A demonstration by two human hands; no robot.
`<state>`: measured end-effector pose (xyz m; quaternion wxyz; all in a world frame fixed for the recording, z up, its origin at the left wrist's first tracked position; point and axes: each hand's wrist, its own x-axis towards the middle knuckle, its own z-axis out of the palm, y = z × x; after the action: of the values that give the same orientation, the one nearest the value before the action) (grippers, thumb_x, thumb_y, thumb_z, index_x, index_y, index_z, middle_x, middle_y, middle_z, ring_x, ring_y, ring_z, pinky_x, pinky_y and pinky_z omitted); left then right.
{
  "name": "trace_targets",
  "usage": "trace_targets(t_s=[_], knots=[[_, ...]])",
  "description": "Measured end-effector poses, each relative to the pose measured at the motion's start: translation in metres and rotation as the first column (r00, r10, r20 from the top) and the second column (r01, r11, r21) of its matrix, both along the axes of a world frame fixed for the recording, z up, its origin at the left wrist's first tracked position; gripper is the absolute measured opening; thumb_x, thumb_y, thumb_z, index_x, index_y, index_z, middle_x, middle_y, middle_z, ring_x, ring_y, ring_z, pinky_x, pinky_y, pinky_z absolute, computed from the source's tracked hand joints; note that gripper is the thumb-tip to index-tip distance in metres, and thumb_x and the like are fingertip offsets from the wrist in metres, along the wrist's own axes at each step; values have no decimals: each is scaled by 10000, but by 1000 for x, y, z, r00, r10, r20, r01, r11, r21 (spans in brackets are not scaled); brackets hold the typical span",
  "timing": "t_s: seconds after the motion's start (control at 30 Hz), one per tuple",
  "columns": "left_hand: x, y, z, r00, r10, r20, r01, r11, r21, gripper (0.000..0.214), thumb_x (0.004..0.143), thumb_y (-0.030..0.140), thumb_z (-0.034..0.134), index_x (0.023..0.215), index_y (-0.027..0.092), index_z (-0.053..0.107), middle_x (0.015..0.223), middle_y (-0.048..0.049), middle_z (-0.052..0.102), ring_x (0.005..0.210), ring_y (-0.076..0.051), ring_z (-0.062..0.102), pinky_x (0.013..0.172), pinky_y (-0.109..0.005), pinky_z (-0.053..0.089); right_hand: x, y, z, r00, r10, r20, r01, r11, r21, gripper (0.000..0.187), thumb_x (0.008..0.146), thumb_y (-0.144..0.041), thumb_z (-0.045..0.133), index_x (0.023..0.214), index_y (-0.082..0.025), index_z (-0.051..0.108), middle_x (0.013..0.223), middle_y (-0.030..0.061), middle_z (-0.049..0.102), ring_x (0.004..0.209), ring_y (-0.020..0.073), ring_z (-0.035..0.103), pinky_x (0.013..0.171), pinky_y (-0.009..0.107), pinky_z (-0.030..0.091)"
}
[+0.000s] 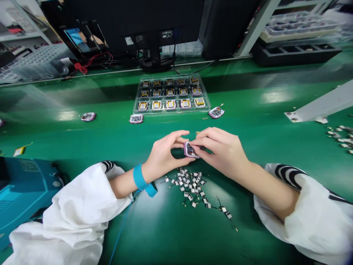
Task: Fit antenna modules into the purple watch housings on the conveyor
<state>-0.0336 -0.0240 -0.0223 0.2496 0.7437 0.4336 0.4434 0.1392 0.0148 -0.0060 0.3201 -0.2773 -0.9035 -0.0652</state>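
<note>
Both my hands meet over the green bench around one small purple-rimmed device case (189,150) with electronics showing inside. My left hand (162,156) pinches its left side with thumb and fingers; a blue wrist strap (139,177) with a cord sits on that wrist. My right hand (220,149) has its fingers curled over the case's right side and top. Right below the hands lies a heap of several tiny square parts with thin wires (191,186). A clear tray (171,94) of similar cases with yellow insides lies beyond.
Loose cases lie on the bench: one (88,116) at left, one (136,118) and one (216,112) by the tray. A teal device (22,191) sits near left. A monitor stand (156,62) and a black tray (295,53) stand behind; more small parts (340,138) lie at right.
</note>
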Motion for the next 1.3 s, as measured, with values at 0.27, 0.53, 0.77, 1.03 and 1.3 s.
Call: trace_targets(t_s=[0.27, 0.53, 0.77, 1.03, 1.3], knots=[[-5, 2, 1, 996, -32, 83, 33, 999, -14, 546, 609, 215, 723, 1089, 153, 471, 927, -39, 632, 798, -114, 632, 787, -223, 544, -10, 5, 19, 941, 49, 334, -133, 963, 234, 152, 799, -161, 460, 695, -133, 567, 666, 40, 560, 614, 136, 507, 522, 248, 376], [-35, -2, 2, 990, 128, 50, -128, 992, -8, 589, 586, 250, 744, 1093, 171, 454, 911, -35, 642, 805, -132, 640, 760, -236, 550, -44, 32, 41, 844, 330, 424, -387, 920, 55, 180, 805, -117, 419, 815, -148, 597, 779, 58, 591, 709, 150, 533, 600, 263, 419], [-166, 42, -11, 674, 739, 14, -738, 673, 41, 507, 751, 293, 620, 1166, 131, 379, 1059, -96, 557, 984, -179, 556, 871, -356, 467, -145, 78, 22, 914, 176, 366, -49, 942, -332, 282, 812, -318, 513, 1026, -137, 542, 1010, 63, 571, 915, 152, 548, 806, 334, 459], [-206, 54, -22, 545, 812, -211, -808, 575, 129, 324, 844, 328, 488, 1105, 137, 479, 1098, -79, 516, 959, -183, 533, 816, -390, 470, -204, 87, -4, 862, 120, 492, 66, 936, -345, 323, 840, -345, 467, 1094, -146, 495, 1098, 72, 521, 950, 155, 530, 806, 365, 466], [-111, -8, -2, 884, 260, -389, -176, 955, 240, 210, 865, 159, 387, 869, 176, 596, 877, -8, 640, 884, -105, 560, 855, -266, 452, -206, 90, 15, 845, 108, 524, 106, 926, -362, 339, 834, -347, 479, 1095, -131, 493, 1090, 76, 523, 951, 160, 531, 805, 368, 465]])
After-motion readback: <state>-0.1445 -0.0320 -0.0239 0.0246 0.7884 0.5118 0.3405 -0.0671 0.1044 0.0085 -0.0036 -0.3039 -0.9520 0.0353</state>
